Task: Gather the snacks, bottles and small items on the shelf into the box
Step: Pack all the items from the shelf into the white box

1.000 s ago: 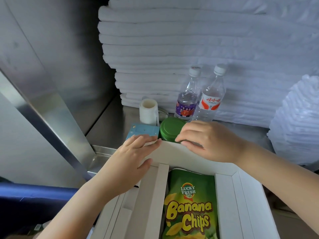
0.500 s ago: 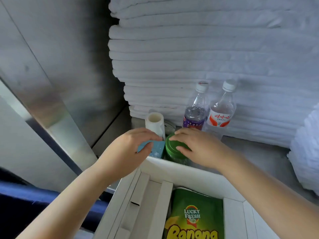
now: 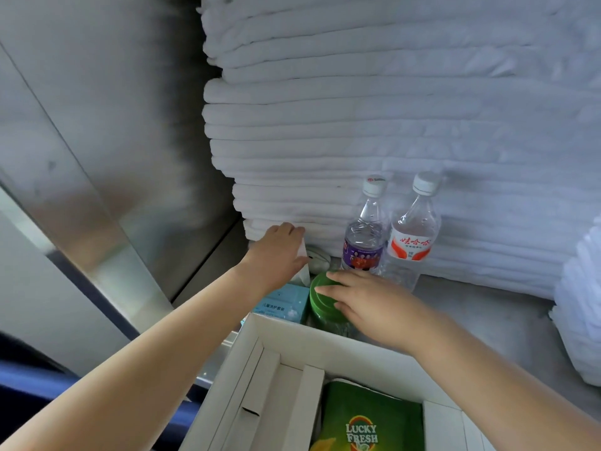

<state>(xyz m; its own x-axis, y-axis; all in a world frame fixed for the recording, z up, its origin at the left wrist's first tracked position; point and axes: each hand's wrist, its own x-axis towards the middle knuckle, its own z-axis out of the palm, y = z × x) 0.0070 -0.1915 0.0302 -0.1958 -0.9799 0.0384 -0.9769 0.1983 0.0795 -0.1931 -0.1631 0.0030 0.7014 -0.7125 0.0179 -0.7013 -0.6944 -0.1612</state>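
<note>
Fingers (image 3: 338, 289) of right hand (image 3: 367, 301) are curled over jar (image 3: 320, 305) on shelf (image 3: 471, 304) behind box (image 3: 325, 341), those of left hand (image 3: 276, 255) round roll (image 3: 305, 266); pickup is judged underway, lift over box wall is needed next.

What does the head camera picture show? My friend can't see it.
A person's right hand grips a jar's green lid and the left hand reaches over a white roll on a metal shelf. Behind stand a purple-labelled bottle, a red-labelled bottle and stacked white towels; in front, a white box holds a Lucky Fresh chip bag.
</note>
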